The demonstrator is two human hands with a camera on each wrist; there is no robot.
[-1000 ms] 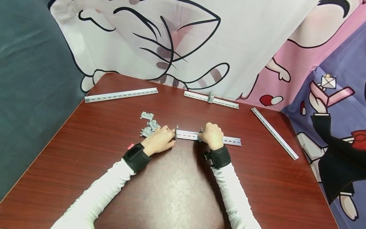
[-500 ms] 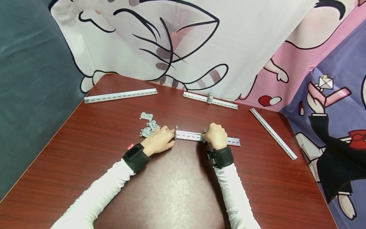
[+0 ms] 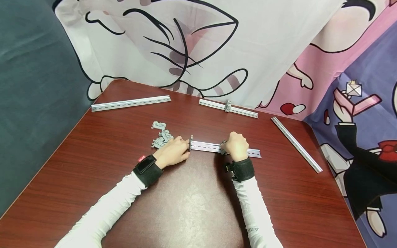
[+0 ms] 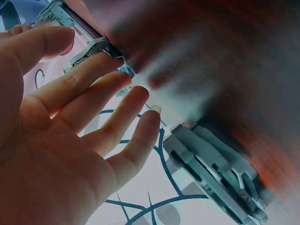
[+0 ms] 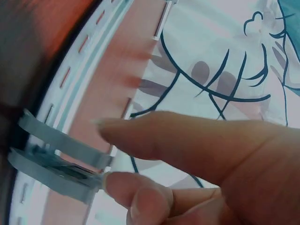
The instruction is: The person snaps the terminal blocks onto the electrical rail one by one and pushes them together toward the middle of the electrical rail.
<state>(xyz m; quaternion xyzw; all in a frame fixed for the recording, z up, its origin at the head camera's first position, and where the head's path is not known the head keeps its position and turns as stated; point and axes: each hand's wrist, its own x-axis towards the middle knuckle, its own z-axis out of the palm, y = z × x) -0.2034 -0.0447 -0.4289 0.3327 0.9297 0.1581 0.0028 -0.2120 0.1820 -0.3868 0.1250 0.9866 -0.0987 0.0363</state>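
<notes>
A slotted metal DIN rail (image 3: 206, 146) lies across the middle of the table with two grey clips on it. My left hand (image 3: 173, 151) is at the rail's left end, fingers nearly straight, fingertips right at the left clip (image 3: 191, 142). In the left wrist view these fingers (image 4: 136, 101) are slightly spread. My right hand (image 3: 236, 146) is over the rail's right half, its fingers curled at the other clip (image 5: 61, 157). In the right wrist view a fingertip meets that clip's near end, and the thumb (image 5: 140, 138) is just beside it.
Several loose grey clips (image 3: 159, 125) lie in a small pile beyond my left hand. Another rail (image 3: 131, 103) lies at the back left. A rail (image 3: 243, 111) carrying clips (image 3: 228, 106) is at the back, and a slanted rail (image 3: 296, 144) is on the right.
My right hand has moved a little to the right, and its clip has slid rightward along the rail with it. The left hand has stayed in place.
</notes>
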